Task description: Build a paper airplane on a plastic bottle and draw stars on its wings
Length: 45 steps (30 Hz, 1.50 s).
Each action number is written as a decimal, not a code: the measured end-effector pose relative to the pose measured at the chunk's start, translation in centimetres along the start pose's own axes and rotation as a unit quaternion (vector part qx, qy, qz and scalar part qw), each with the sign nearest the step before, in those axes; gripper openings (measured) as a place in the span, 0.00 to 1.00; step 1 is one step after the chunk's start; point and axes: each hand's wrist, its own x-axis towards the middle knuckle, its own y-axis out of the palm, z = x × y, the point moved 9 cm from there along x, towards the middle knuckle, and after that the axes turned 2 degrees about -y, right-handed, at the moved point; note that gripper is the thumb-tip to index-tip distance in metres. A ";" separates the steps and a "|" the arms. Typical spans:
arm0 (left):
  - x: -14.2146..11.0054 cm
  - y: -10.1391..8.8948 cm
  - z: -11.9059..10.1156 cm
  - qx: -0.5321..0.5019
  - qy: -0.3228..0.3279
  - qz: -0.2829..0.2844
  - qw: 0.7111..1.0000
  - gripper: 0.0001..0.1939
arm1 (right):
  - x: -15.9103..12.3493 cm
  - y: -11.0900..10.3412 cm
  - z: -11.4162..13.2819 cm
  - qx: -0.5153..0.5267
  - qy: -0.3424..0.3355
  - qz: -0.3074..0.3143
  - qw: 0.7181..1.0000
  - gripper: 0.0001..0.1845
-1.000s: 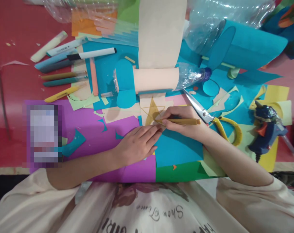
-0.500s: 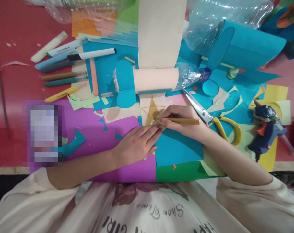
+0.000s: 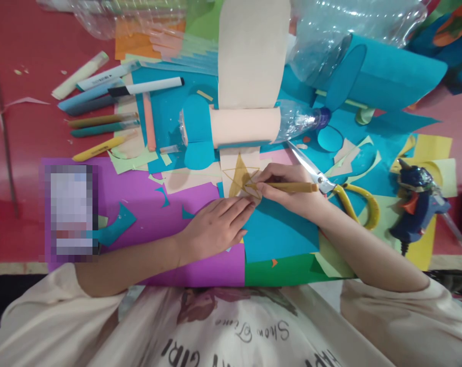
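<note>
My right hand [image 3: 292,191] is closed round an ochre marker [image 3: 292,187], whose tip rests on a star [image 3: 241,179] drawn on a cream paper strip [image 3: 231,165]. The star is partly coloured in ochre. My left hand [image 3: 215,227] lies flat with fingers stretched out, pressing on the lower edge of that paper and the purple sheet [image 3: 146,214] beside it. A blue sheet [image 3: 280,232] lies under my right wrist.
Yellow-handled scissors [image 3: 341,191] lie just right of my right hand, a blue glue gun [image 3: 417,201] farther right. A plastic bottle wrapped in cream and blue paper [image 3: 242,127] lies behind the star. Several markers [image 3: 104,122] lie at back left. Paper scraps cover the red table [image 3: 24,132].
My right hand has shifted the marker slightly up and to the right across the star. My left hand has stayed in place.
</note>
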 end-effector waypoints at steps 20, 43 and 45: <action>0.0 -0.1 0.0 0.004 0.005 -0.009 1.000 0.23 | 0.1 -0.2 0.2 -0.011 0.013 -0.005 1.000 0.06; -0.1 0.0 0.0 0.009 0.000 -0.006 1.000 0.23 | 0.1 0.4 0.3 -0.040 0.012 0.019 0.999 0.08; 0.0 -0.1 0.0 0.008 0.001 -0.012 1.000 0.22 | 0.1 0.4 0.4 -0.033 0.013 0.018 0.999 0.09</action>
